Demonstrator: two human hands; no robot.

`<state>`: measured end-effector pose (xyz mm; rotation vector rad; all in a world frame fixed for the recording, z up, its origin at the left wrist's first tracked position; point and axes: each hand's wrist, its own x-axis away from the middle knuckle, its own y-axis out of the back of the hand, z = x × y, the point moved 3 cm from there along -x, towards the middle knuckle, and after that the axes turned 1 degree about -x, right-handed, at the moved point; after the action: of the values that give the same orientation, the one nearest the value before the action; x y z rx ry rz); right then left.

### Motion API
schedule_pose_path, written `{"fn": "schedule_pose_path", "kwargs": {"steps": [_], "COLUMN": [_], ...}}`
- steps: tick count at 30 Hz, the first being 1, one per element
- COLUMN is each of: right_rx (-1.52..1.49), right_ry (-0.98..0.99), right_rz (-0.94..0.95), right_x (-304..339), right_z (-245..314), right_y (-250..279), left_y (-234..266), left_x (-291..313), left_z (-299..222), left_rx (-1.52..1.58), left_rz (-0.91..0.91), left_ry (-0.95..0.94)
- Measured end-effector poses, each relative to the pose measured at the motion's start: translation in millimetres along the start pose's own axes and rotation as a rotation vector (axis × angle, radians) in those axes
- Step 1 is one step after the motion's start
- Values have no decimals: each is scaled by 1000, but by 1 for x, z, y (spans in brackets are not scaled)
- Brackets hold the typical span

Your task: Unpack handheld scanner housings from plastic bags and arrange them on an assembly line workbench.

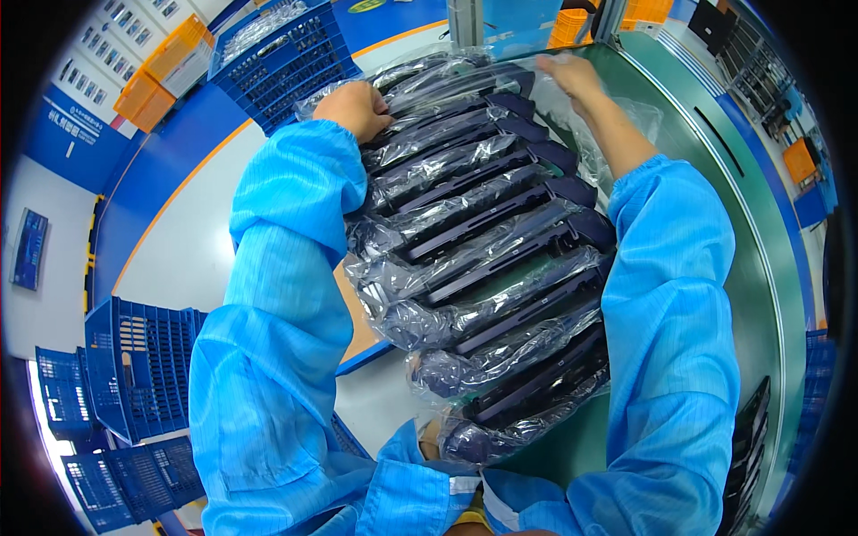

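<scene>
A row of long dark plastic parts (500, 237), several of them in clear plastic bags, lies side by side on a green worktop (572, 447). At the far end of the row, my left hand (356, 111) is closed at the left end of a bagged part, its fingers curled on the film. Across from it, my right hand (572, 75) pinches the clear plastic bag (474, 82) near the part's right end. Loose film hangs below the right wrist. Both forearms are in blue sleeves and reach along the two sides of the row.
A blue crate (281, 58) filled with bagged items stands beyond my left hand. More blue crates (143, 366) are on the left, and orange bins (165, 76) stand at the far left. A metal post (466, 22) rises behind the row. Dark parts (751, 447) lie at the lower right.
</scene>
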<state>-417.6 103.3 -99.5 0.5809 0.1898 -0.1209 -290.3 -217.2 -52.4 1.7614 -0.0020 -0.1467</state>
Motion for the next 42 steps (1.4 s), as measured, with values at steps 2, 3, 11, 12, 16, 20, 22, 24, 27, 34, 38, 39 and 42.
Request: {"fn": "schedule_pose_path", "kwargs": {"steps": [2,3,11,12,16,20,22,24,27,34,38,39,42], "right_rx": [164,289,688,638,586,275,5,-67,-99,-16,313,326,286], "right_ry": [-58,-102,265,449,209,242,206,201,214,57,46,48,-70], "right_rz": [-262,-409,-305,-207,-31,226,81,15,6,-278,-621,-629,-704], "right_x": [-8,-11,-10,-19,-16,-28,-28,-25,-29,-22,-23,-24,-9], "right_z": [-22,-30,33,25,60,45,35,35,23,37,25,18,15], "right_y": [30,51,43,28,-63,-77,-75,-81,-78,-41,11,29,93], "left_y": [5,5,4,3,18,12,-5,-7,-7,-1,-6,-9,-13], "left_x": [-1,0,1,-7,-5,-17,-30,-35,-39,-29,-42,-45,-46], "left_z": [-7,-7,5,-7,17,48,55,61,51,37,28,27,37], "left_rx": [-118,-118,-97,-103,84,-226,115,158,89,-55,-76,-64,-102], "left_rz": [93,100,21,23,-265,-585,-124,-94,-33,-92,-98,-101,-109], "left_ry": [69,69,-89,-127,-48,-78,-10,-1,-110,-6,19,11,42]}}
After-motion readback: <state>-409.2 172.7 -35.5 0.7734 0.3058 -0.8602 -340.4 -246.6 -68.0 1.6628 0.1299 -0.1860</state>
